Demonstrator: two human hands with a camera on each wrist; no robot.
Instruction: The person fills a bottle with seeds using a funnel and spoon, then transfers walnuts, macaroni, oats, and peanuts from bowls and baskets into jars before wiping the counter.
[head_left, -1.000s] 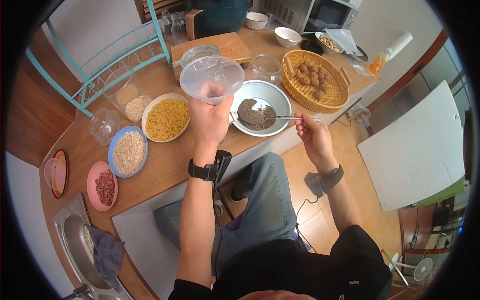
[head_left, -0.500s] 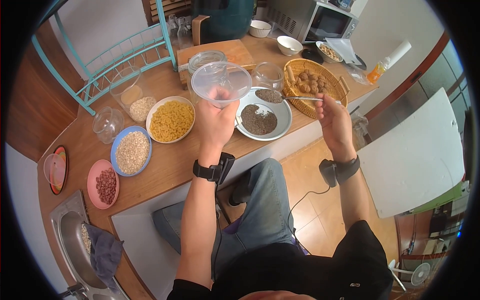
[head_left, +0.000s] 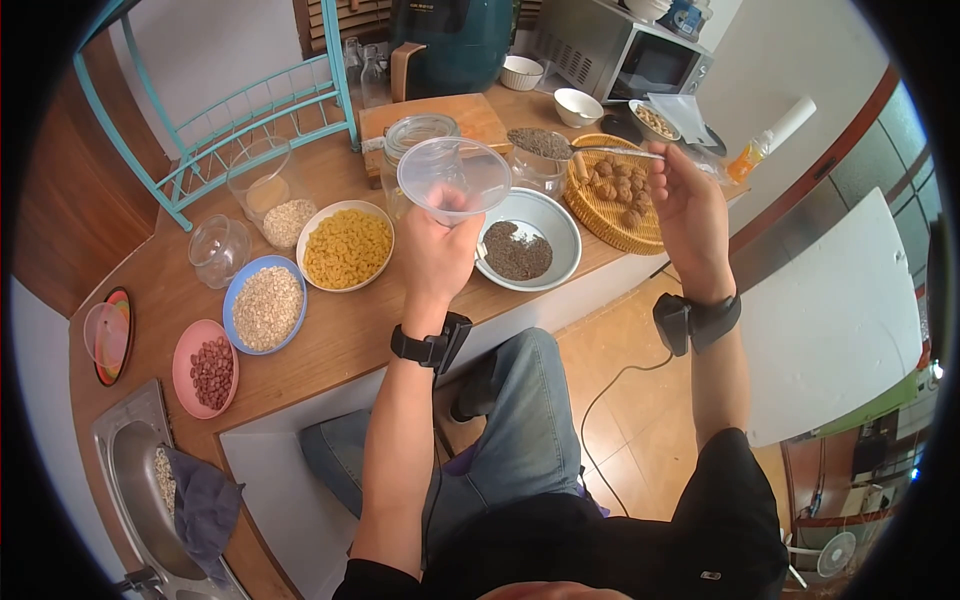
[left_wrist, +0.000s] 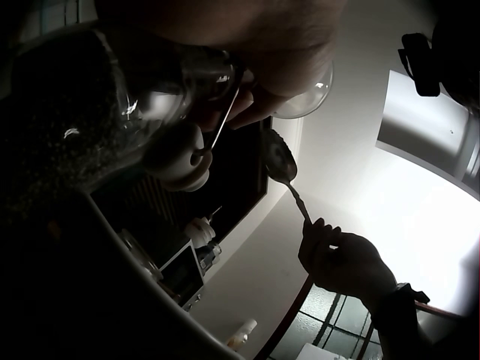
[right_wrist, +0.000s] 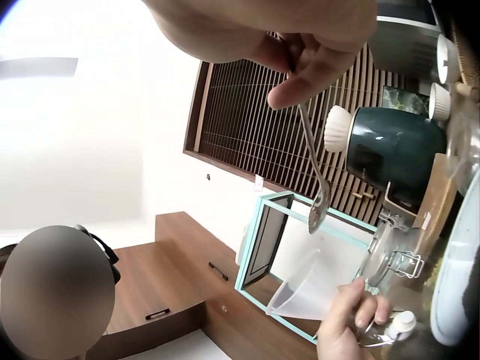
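Note:
My left hand [head_left: 437, 255] holds a clear plastic funnel [head_left: 455, 175], wide mouth up. In the left wrist view it is at the neck of a glass bottle [left_wrist: 142, 97] with dark grains inside and a white stopper [left_wrist: 180, 154] hanging by a wire. My right hand [head_left: 695, 220] pinches the handle of a metal spoon [head_left: 615, 150], heaped with dark seeds [head_left: 540, 144], to the right of the funnel and slightly higher in the head view. Below the spoon, a white bowl [head_left: 564, 245] contains more seeds [head_left: 520, 258]. The funnel's spout is hidden by my left hand.
Yellow pasta [head_left: 348, 248], oats [head_left: 266, 305] and reddish beans [head_left: 212, 372] stand in dishes at left. Behind are a glass jar [head_left: 420, 130] and a wooden board [head_left: 480, 118]. A wicker basket [head_left: 640, 238] with walnuts is at right, a sink [head_left: 130, 450] at lower left.
The spoon has risen out of the bowl with seeds on it, and my right hand has moved up and to the right. My left hand still holds the funnel.

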